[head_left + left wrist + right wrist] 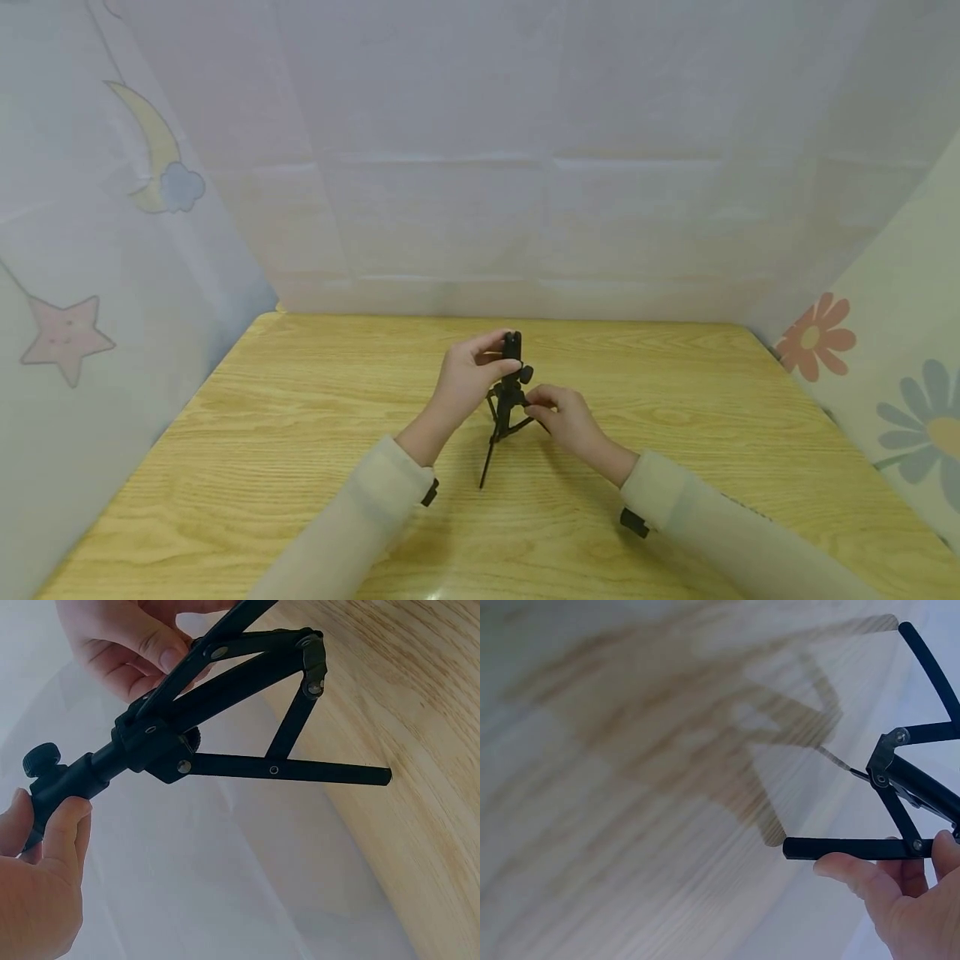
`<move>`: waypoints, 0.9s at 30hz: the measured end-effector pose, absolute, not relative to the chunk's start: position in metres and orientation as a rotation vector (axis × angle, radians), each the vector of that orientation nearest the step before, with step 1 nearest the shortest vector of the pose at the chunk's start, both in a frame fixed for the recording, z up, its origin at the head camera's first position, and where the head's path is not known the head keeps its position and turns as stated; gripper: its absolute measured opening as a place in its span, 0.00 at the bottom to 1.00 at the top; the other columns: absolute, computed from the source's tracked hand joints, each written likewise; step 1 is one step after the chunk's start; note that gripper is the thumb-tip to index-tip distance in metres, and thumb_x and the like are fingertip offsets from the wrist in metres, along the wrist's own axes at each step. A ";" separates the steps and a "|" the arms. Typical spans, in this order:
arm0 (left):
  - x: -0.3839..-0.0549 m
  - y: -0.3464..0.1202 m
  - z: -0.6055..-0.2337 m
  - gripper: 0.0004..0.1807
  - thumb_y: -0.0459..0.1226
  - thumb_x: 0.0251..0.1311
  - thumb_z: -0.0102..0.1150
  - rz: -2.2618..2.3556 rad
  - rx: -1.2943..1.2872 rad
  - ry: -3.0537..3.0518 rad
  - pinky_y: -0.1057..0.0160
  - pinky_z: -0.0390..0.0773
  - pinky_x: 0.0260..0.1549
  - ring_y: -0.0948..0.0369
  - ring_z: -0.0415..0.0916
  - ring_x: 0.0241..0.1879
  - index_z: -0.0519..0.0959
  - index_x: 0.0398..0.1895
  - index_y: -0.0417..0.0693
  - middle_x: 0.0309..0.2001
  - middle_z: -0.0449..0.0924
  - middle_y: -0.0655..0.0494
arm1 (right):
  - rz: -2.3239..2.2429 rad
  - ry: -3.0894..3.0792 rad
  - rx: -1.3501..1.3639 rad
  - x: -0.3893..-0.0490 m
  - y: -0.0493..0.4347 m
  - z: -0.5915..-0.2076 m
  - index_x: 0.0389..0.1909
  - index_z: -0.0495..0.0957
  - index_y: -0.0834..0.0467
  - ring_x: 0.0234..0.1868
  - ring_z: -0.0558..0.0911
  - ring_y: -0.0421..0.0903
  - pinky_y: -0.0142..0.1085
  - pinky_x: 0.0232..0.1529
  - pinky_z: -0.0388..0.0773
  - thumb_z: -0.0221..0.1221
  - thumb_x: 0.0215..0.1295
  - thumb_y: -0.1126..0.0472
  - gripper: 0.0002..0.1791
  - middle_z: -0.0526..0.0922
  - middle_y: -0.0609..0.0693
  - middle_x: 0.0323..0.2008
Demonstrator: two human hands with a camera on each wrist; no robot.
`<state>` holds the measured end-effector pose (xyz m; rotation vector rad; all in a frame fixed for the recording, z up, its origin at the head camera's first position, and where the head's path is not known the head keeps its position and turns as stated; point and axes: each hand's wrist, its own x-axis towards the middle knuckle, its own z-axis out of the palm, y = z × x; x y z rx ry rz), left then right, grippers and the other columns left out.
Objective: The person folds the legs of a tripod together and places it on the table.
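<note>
With the bench (300, 400) beneath, my left fingers (67, 821) grip the top (64, 782) of the tripod (236, 691) while, below them, my right fingers (862, 877) pinch one splayed leg (847, 848), probably best moved gently with the top held steady.

1. No word, brand or number can be read in any of the three views.
2. In the head view, along the edge of the right sleeve (720, 537), there is a row of small dark marks (746, 507); they are too small for telling whether they are letters.
</note>
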<state>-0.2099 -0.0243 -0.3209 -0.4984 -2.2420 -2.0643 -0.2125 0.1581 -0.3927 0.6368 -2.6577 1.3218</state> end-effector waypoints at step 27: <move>-0.207 -0.019 -0.317 0.24 0.26 0.60 0.62 -2.100 -0.467 -2.232 0.56 0.82 0.41 0.46 0.80 0.47 0.75 0.61 0.34 0.48 0.78 0.39 | 1.469 -2.565 0.593 -0.212 0.156 -0.397 0.36 0.78 0.70 0.37 0.79 0.48 0.45 0.41 0.77 0.58 0.65 0.73 0.03 0.82 0.53 0.33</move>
